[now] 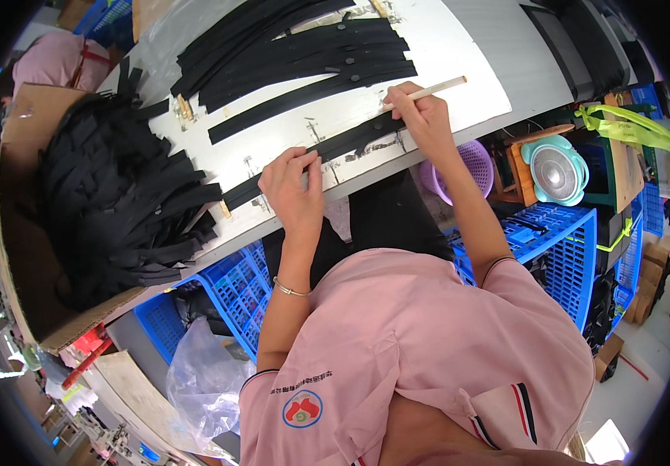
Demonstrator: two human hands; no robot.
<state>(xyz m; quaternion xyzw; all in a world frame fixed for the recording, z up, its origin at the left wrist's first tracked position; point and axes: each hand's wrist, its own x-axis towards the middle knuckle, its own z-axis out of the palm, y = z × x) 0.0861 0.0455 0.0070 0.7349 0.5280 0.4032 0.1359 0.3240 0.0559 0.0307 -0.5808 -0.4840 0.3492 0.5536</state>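
A black fabric strip (350, 138) lies along the near edge of a white board (471, 78). At its left part, my left hand (294, 190) has its fingers bent and pinched together on the strip. My right hand (426, 120) grips a slim pale pencil-like stick (442, 86), which slants up to the right over the strip's right end. The stick's lower tip is hidden by my fingers. Dark marks run along the board beside the strip. Farther up the board, several more black strips (296, 66) are laid side by side, with small dark pieces on some of them.
A cardboard box (20, 202) heaped with black strips (117, 186) stands at the left. Below the table are blue plastic crates (568, 241), a purple basket (475, 167) and a teal fan (556, 169). Clear plastic bag (207, 380) hangs at lower left.
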